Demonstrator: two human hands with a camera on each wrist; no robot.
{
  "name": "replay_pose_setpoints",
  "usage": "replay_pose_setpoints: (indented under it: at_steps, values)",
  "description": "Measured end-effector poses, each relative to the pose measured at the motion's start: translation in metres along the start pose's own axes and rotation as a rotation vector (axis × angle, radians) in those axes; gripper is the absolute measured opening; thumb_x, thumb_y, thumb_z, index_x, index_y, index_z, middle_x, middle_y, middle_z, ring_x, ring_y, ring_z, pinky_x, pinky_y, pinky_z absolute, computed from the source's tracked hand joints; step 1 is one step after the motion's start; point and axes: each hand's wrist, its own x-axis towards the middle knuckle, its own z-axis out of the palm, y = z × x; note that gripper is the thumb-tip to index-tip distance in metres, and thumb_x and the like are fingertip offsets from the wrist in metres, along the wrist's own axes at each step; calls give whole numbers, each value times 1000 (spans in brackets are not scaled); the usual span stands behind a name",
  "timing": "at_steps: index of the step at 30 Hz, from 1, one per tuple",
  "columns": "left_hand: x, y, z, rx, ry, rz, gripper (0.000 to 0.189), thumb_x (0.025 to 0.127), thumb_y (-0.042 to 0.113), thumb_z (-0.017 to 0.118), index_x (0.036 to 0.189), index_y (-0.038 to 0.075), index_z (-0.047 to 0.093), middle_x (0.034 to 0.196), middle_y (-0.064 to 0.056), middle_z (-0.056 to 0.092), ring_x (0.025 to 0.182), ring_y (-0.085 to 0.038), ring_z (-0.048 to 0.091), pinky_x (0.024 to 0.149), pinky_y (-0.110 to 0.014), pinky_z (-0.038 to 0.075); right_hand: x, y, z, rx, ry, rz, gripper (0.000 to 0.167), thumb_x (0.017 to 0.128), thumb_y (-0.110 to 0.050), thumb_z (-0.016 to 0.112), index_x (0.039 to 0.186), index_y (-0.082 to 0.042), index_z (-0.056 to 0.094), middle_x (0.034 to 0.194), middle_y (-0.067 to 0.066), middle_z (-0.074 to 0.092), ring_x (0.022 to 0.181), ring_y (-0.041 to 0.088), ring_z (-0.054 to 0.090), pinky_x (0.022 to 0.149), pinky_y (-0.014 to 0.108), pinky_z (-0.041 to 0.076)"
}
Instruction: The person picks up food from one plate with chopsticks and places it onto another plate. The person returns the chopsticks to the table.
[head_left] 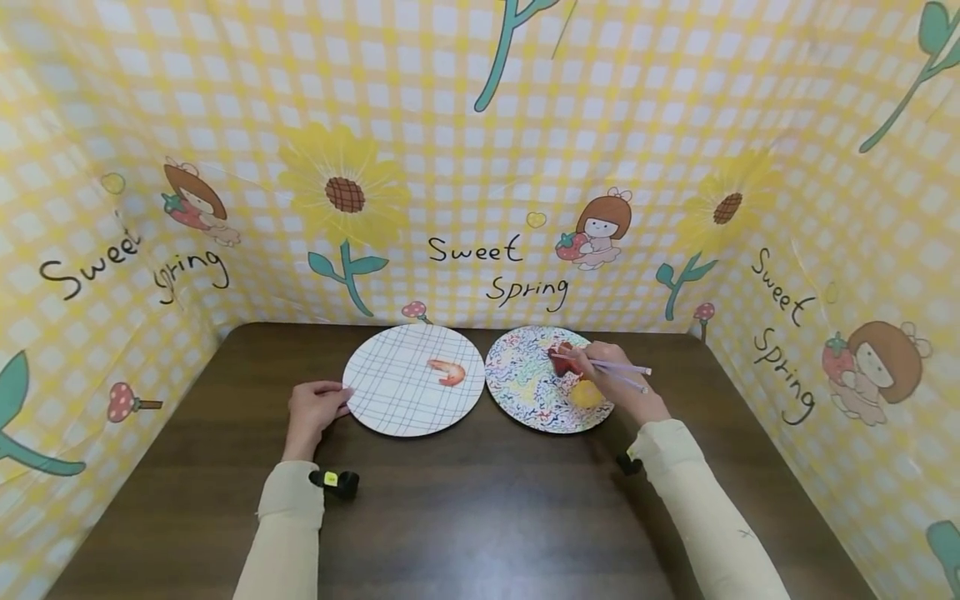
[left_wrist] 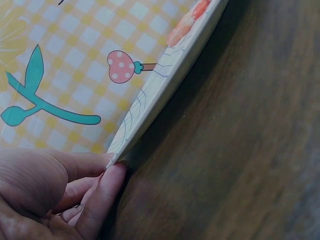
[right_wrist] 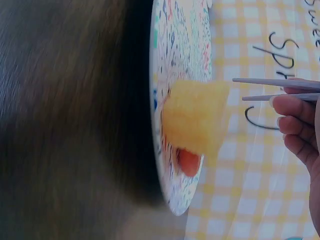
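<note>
My left hand (head_left: 317,410) pinches the left rim of a round white plate (left_wrist: 131,125) with blue grid lines. An orange-and-white shrimp (head_left: 447,372) lies on that plate. My right hand (head_left: 618,379) holds a pair of pale purple chopsticks (right_wrist: 280,83) over a second round plate (head_left: 517,392), which has a multicoloured speckled pattern. In the right wrist view the chopstick tips stand apart with nothing between them. Near them in the head view is a dark red piece of food (head_left: 564,360), partly covered by the hand. A thick yellow block (right_wrist: 195,116) sits in front, with a rounded orange-red piece (right_wrist: 189,162) showing behind it.
Both plates stand side by side near the back of a dark brown wooden table (head_left: 450,517). A yellow checked cloth (head_left: 465,167) printed with flowers and cartoon girls walls the table in at the back and sides.
</note>
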Motion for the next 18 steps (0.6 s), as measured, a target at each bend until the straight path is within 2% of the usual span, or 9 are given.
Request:
replay_pose_setpoints:
  at_steps: [3,6,9,16,17,18]
  values:
    - [1,0,0,8,4,-12,39,95,12,72,125,-11,63,110,-20,69,73,-1,66,67,-17,60,-4,6,-1,-21,3,20,39,100,-3,60,63,-10,51,60,-4,44,57,10,38,59,28,44]
    - [0,-2,-1,10,2,-17,39,95,13,72,125,-10,63,108,-18,69,73,-1,66,67,-17,60,-7,11,0,16,-5,89,40,104,-10,56,65,-10,54,60,-7,43,56,10,38,53,25,39]
    - [1,-3,-2,3,-1,-18,40,94,12,72,126,-11,63,105,-16,70,73,-2,66,67,-18,61,-7,16,3,50,-8,108,40,106,-12,54,67,-6,57,59,-7,43,54,9,37,51,24,36]
    - [3,-3,-1,-6,1,-13,40,94,11,73,125,-11,63,104,-16,70,72,-1,66,67,-18,61,1,28,8,148,54,38,38,106,-5,51,71,-2,65,53,-6,43,48,4,33,44,21,31]
    - [3,-3,-1,-7,2,-14,40,94,11,73,125,-11,63,104,-16,70,72,-1,66,67,-18,61,2,30,9,140,51,20,38,107,-6,50,72,-2,66,52,-5,44,49,2,33,45,19,30]
    - [3,-3,-1,-7,2,-14,39,94,11,73,125,-11,63,103,-15,70,72,-1,66,66,-17,61,1,31,8,-19,-8,-18,37,109,-3,42,83,1,68,57,-1,46,52,5,32,48,19,31]
